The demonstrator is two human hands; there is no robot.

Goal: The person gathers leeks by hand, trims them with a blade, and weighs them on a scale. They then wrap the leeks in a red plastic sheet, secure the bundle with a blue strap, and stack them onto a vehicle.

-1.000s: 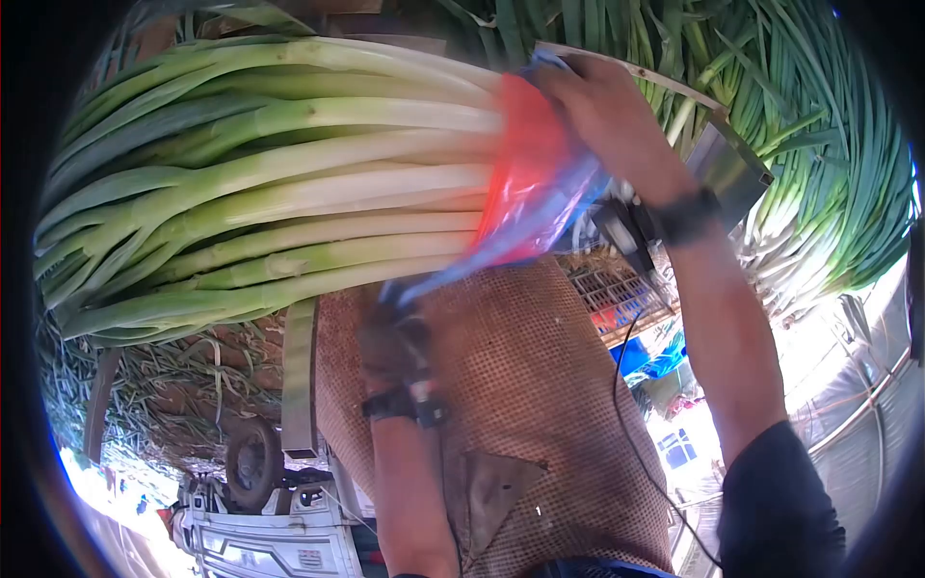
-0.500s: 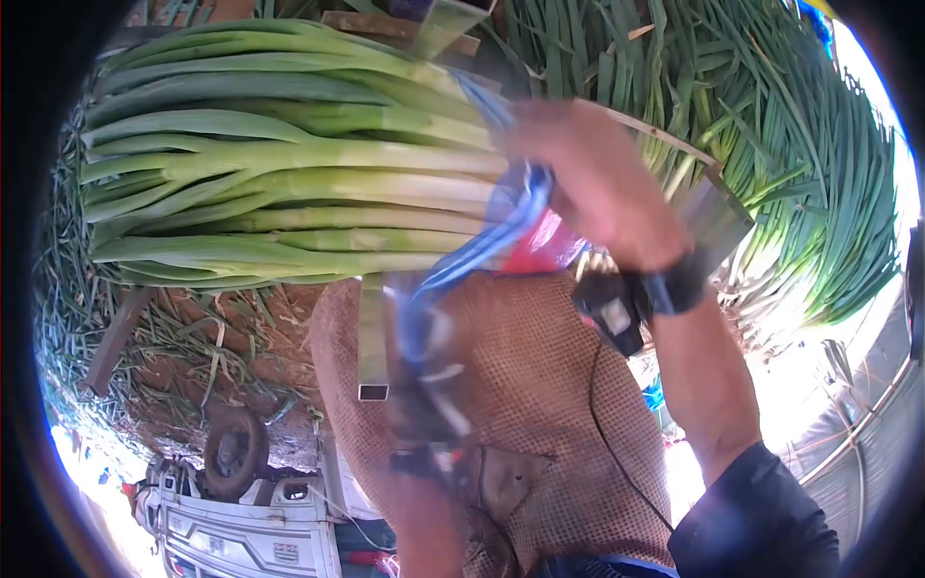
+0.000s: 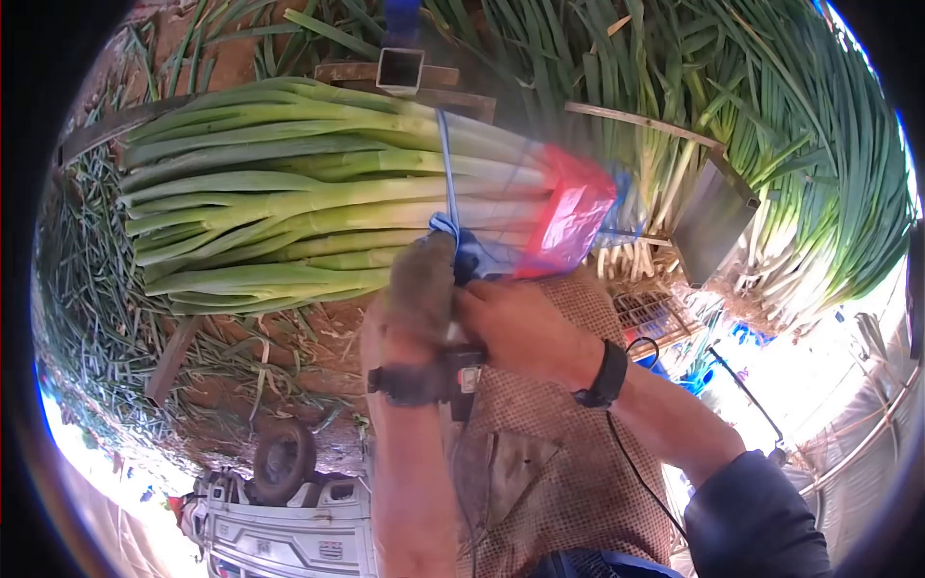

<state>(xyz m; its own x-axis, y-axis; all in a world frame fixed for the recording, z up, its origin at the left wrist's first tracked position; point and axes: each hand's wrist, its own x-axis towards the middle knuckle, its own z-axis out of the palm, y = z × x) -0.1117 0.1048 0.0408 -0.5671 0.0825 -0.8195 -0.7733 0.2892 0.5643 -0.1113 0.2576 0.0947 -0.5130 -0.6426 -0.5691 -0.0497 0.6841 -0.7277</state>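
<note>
A thick bundle of leeks (image 3: 279, 207) lies crosswise in front of me, green tops to the left and white ends to the right. Blue plastic tape (image 3: 446, 169) runs around its white part and gathers into a twist at the near side. My left hand (image 3: 421, 284), smeared by motion, is closed on that twist. Right beside it is my right hand (image 3: 520, 326), fingers curled in; its fingertips are partly hidden, and I cannot tell what they hold. A clear and red plastic wrap (image 3: 575, 207) covers the white ends of the bundle.
More leeks (image 3: 819, 173) with long green leaves are heaped at the right and back. Square metal posts (image 3: 399, 69) and a metal plate (image 3: 713, 222) stand around the bundle. Leaf scraps (image 3: 106, 279) cover the ground at left. A white truck (image 3: 289, 530) is at lower left.
My right hand has come down and left from the bundle's white end to beside my left hand. My left hand has moved up to the bundle. The blue tape is now drawn tight around the leeks.
</note>
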